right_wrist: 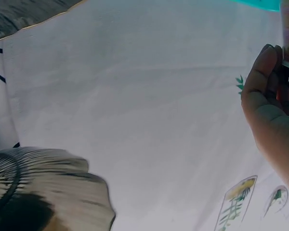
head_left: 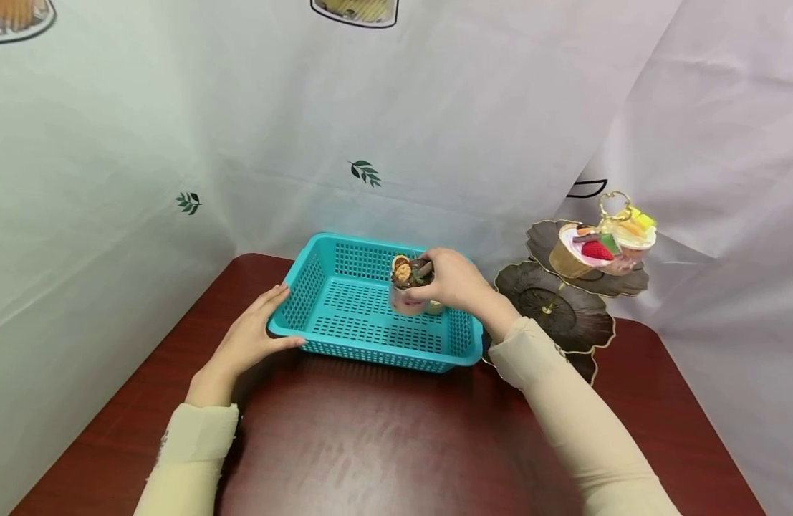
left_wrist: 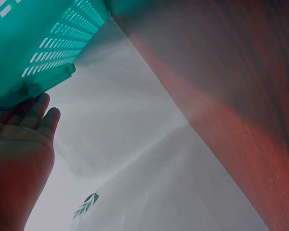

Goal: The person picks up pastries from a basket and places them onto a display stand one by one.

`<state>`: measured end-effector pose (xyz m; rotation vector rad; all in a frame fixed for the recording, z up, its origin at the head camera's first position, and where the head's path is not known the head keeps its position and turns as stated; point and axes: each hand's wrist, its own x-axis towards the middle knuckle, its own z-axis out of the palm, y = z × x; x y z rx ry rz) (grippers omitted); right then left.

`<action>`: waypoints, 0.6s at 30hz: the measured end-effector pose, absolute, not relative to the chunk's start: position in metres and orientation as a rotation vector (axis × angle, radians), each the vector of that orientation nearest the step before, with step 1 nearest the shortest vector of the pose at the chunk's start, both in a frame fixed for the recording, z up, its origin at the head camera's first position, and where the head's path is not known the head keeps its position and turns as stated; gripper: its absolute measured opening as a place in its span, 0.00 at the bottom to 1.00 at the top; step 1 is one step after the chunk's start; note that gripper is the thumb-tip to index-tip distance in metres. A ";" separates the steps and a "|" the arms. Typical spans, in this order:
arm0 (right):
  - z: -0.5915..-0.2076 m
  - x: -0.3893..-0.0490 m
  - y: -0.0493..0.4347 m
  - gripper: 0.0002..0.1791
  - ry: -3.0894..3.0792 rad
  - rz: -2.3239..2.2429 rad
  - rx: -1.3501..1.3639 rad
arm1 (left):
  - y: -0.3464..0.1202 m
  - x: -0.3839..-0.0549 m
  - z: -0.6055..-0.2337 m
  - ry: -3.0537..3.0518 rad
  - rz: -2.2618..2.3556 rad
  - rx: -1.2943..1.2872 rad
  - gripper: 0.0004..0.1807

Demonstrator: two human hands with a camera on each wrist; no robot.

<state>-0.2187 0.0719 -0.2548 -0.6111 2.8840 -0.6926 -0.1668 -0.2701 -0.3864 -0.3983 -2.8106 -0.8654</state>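
Note:
My right hand (head_left: 457, 281) grips a clear dessert cup (head_left: 407, 301) near its top, with chocolate, a round biscuit and a green sprig as topping. In the head view the cup is upright over the right part of a turquoise plastic basket (head_left: 370, 352). Part of another small cream-coloured item (head_left: 435, 308) shows in the basket below my right hand, mostly hidden. With fingers spread and fairly straight, my left hand (head_left: 251, 337) touches the basket's left rim, its thumb along the front corner. The left wrist view has those fingertips against the rim (left_wrist: 48, 84).
Right of the basket stands a tiered stand (head_left: 544, 304) of dark, gold-edged leaf-like plates. Its top plate carries a cone-shaped dessert cup (head_left: 572, 256) with a strawberry and a fruit-topped cup (head_left: 628, 244). A white printed curtain (head_left: 435, 143) hangs behind the reddish-brown table (head_left: 364, 444).

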 end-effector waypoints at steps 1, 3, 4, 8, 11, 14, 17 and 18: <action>-0.254 -0.218 0.074 0.34 2.887 -0.692 -0.606 | -0.270 -0.167 -0.386 -2.812 -0.866 -0.398 0.55; -0.253 -0.216 0.078 0.35 2.893 -0.691 -0.597 | -0.271 -0.168 -0.386 -2.812 -0.868 -0.399 0.55; -0.253 -0.214 0.080 0.35 2.897 -0.692 -0.598 | -0.271 -0.168 -0.386 -2.811 -0.871 -0.400 0.55; -0.252 -0.210 0.087 0.35 2.922 -0.692 -0.593 | -0.271 -0.168 -0.387 -2.809 -0.872 -0.403 0.55; -0.251 -0.207 0.093 0.34 2.953 -0.691 -0.581 | -0.271 -0.168 -0.387 -2.806 -0.868 -0.405 0.55; -0.250 -0.204 0.099 0.34 2.971 -0.697 -0.572 | -0.271 -0.168 -0.386 -2.802 -0.863 -0.410 0.54; -0.250 -0.202 0.104 0.33 2.973 -0.705 -0.578 | -0.271 -0.168 -0.386 -2.804 -0.864 -0.411 0.54; -0.249 -0.201 0.105 0.33 2.974 -0.705 -0.578 | -0.271 -0.168 -0.385 -2.803 -0.865 -0.413 0.54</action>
